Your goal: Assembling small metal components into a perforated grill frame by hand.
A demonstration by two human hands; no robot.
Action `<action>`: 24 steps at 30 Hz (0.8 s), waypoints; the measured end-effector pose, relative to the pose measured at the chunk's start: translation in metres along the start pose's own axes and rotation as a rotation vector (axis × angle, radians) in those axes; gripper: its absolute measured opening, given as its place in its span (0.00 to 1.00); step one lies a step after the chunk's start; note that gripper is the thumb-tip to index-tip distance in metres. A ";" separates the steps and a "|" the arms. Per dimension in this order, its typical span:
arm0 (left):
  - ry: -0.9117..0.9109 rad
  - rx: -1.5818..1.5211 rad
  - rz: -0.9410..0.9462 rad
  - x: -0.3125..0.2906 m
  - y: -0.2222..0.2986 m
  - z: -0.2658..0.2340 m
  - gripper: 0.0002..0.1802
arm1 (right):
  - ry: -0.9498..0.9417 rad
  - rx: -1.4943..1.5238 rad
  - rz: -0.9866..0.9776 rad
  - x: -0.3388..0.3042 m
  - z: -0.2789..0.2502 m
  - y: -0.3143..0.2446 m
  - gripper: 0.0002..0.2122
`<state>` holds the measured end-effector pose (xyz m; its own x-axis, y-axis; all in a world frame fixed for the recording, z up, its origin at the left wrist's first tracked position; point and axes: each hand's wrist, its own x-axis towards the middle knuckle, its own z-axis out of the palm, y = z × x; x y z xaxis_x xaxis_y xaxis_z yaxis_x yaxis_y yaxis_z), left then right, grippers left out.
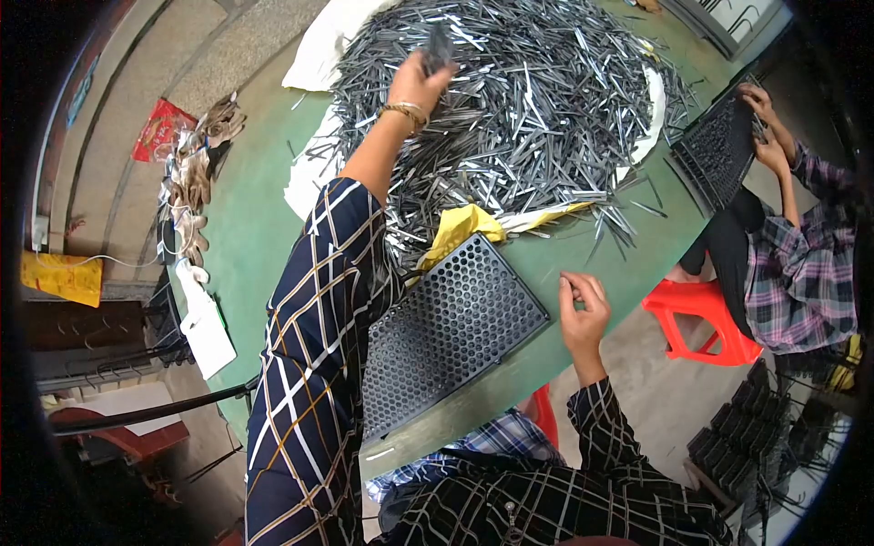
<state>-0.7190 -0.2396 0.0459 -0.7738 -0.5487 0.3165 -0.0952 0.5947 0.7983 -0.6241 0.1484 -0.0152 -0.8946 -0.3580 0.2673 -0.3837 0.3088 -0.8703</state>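
My left hand reaches out over a large pile of thin dark metal-like strips. Its fingers are closed on a small bundle of dark strips, blurred at the top. Close to me on the green table lies a black tray with rows of round holes; my left sleeve covers part of it. Just right of the tray, my right hand hovers near the table edge with its fingers curled together, and no object shows in it.
White and yellow sacking lies under the pile. On the right, another person's hands work at a black tray beside a red stool. Gloves line the table's left edge. Dark racks stand at lower right.
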 end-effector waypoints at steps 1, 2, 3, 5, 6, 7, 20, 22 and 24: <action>0.083 -0.172 -0.014 -0.001 0.015 0.001 0.22 | 0.004 -0.016 -0.001 0.000 -0.002 0.003 0.04; 0.200 -0.259 -0.062 0.003 0.021 0.005 0.24 | 0.007 -0.032 -0.001 0.000 -0.003 0.005 0.04; 0.211 -0.295 -0.201 0.008 0.021 0.000 0.24 | 0.006 -0.033 -0.001 0.000 -0.004 0.006 0.04; 0.297 -0.630 -0.439 0.012 0.023 -0.002 0.26 | 0.006 -0.026 0.008 0.000 -0.005 0.006 0.04; 0.405 -0.783 -0.538 0.025 -0.004 -0.024 0.21 | -0.017 0.017 -0.007 0.000 0.005 -0.003 0.04; 0.367 -0.992 -0.677 0.024 -0.006 -0.015 0.17 | -0.010 -0.002 0.002 0.000 0.001 0.001 0.04; 0.396 -1.486 -0.880 -0.016 -0.005 -0.022 0.12 | 0.024 0.005 0.011 0.000 -0.001 0.006 0.04; 0.418 -1.357 -0.764 -0.021 -0.015 -0.033 0.12 | 0.019 0.019 0.003 0.000 0.001 0.002 0.04; 0.421 -1.351 -0.704 -0.024 -0.014 -0.035 0.11 | 0.026 0.019 0.006 -0.001 0.000 0.002 0.04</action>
<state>-0.6774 -0.2553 0.0453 -0.5727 -0.7319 -0.3693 0.4378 -0.6539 0.6170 -0.6239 0.1492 -0.0170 -0.9026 -0.3331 0.2725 -0.3742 0.2944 -0.8794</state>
